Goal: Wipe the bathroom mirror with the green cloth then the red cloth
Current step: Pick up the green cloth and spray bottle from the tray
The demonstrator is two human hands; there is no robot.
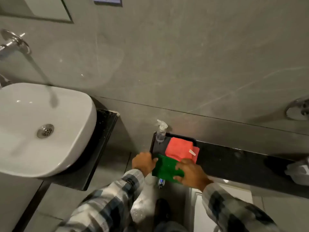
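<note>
A folded green cloth [165, 167] lies at the near end of a black tray [158, 148] on the dark counter. My right hand [190, 174] rests on the cloth's right side with fingers curled over it. My left hand [143, 162] grips the cloth's left edge at the tray rim. Behind it, a folded red cloth [179, 149] with a white tag sits on the tray. A small clear spray bottle [160, 132] stands at the tray's far left corner. The mirror's lower corner [48, 9] shows at the top left.
A white basin [41, 129] sits on a dark ledge at left, with a wall tap [11, 44] above it. Grey tiled wall fills the back. The black counter [234, 164] runs right toward a white object [299, 171]. A wall fitting [297, 109] is at far right.
</note>
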